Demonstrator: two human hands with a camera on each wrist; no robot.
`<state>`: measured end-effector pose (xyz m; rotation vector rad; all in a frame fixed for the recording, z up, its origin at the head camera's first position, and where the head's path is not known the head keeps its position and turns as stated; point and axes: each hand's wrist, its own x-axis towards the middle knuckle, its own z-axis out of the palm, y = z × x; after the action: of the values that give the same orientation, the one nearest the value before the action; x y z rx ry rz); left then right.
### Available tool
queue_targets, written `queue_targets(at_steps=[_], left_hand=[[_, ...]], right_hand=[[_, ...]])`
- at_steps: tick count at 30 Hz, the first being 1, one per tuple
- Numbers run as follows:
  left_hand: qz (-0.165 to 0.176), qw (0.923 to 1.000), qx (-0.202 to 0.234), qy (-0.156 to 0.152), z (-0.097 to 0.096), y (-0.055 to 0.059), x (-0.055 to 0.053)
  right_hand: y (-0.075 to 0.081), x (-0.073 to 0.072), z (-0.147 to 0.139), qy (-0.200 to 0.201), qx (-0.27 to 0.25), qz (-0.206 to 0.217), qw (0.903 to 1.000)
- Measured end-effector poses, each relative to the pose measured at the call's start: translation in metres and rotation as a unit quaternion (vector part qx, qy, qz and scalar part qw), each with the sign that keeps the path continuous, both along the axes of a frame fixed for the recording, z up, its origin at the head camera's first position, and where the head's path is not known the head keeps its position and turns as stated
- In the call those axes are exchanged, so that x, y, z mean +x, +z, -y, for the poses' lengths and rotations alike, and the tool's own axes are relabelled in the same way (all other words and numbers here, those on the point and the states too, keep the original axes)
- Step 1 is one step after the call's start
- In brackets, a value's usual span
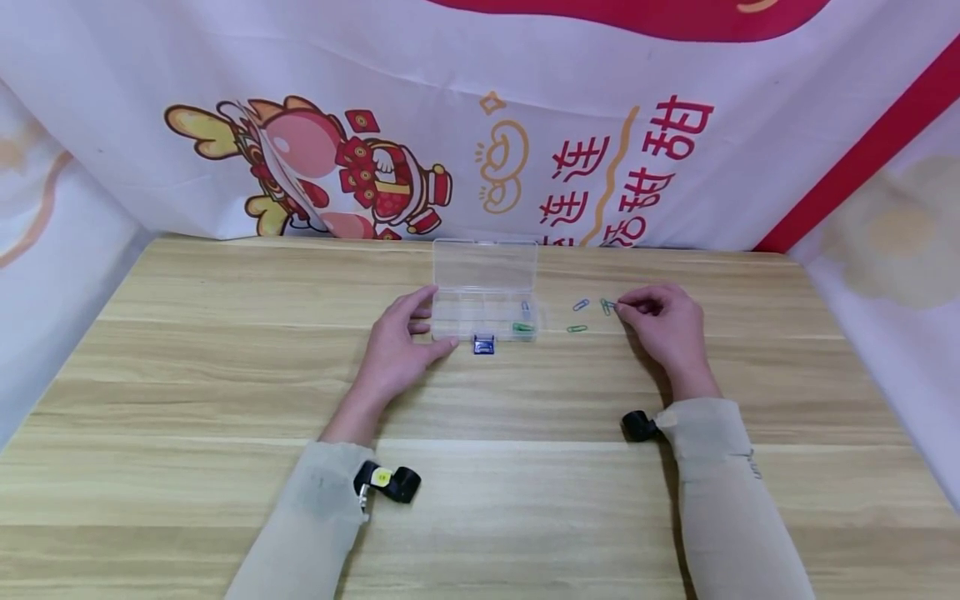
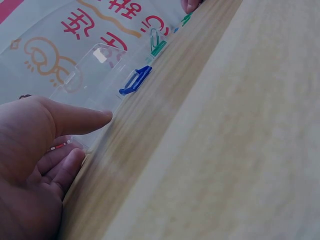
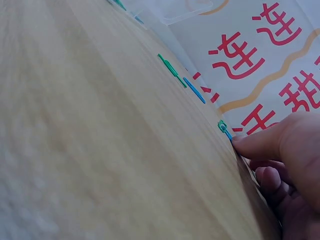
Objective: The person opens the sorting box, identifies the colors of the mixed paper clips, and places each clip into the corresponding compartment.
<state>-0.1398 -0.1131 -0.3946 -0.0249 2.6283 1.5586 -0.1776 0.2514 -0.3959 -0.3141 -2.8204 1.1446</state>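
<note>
A clear compartment box [image 1: 446, 315] lies with its lid [image 1: 486, 265] raised at the back and a blue latch [image 1: 483, 344] in front. My left hand [image 1: 393, 354] holds the box's left end, thumb along the front edge and fingers round the side. Inside its right end are green paper clips [image 1: 522, 327] and a blue one [image 1: 526, 311]. To the right, my right hand [image 1: 670, 327] pinches a blue paper clip [image 3: 229, 135] between thumb and finger, low over the table. A green paper clip [image 1: 605, 307] overlaps that clip's far end in the right wrist view.
Between the box and my right hand, another blue paper clip [image 1: 581, 305] and a green paper clip [image 1: 577, 328] lie loose on the wooden table [image 1: 510, 500]. A printed white cloth [image 1: 300, 50] hangs along the table's back edge. Each sleeve carries a small black camera [image 1: 405, 484].
</note>
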Motion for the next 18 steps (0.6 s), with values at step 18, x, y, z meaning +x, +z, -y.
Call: queue_targets(at_steps=[18], left_hand=[[0.000,1.0000,-0.004,-0.003,-0.0002,-0.0003,-0.0007]], right_hand=[[0.0004,0.0012,0.0018,-0.001,0.012,0.001,0.9999]])
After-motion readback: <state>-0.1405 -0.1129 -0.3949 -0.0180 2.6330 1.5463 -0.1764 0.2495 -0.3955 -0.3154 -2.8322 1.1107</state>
